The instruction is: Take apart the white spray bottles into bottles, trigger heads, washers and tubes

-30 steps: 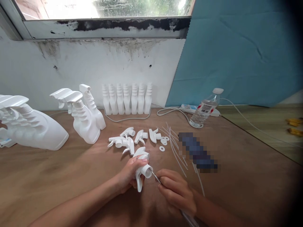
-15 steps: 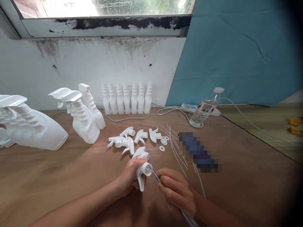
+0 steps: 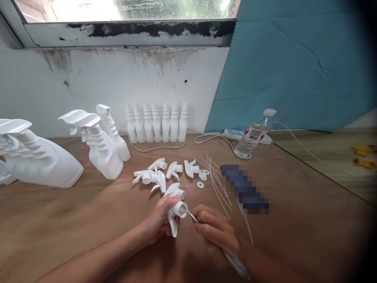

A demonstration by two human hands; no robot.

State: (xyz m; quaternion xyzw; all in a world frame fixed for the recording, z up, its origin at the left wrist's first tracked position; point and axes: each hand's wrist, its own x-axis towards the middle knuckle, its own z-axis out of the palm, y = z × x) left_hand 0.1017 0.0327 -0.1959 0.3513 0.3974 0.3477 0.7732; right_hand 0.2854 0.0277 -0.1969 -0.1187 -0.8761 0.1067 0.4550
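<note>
My left hand [image 3: 160,220] is closed around a white trigger spray head [image 3: 179,209], whose round collar faces right. My right hand [image 3: 216,230] grips a screwdriver [image 3: 193,215] with a thin metal shaft and a clear handle. The shaft's tip is at the collar's opening; how deep it reaches, I cannot tell. Beyond my hands lie several loose spray heads [image 3: 174,169]. White ring washers [image 3: 200,184] rest to the right of these, and thin white tubes [image 3: 216,184] are spread beside them.
White spray bottles [image 3: 107,153] with heads on stand at the left. A row of bottles without heads [image 3: 156,124] lines the wall. A water bottle [image 3: 253,135] stands by a power strip [image 3: 234,133] and cable at the back right. A blurred dark object [image 3: 244,188] lies right of the tubes.
My right hand and the screwdriver's handle have shifted slightly, with the handle's end now further right. The tip stays at the collar. My left hand still holds the spray head.
</note>
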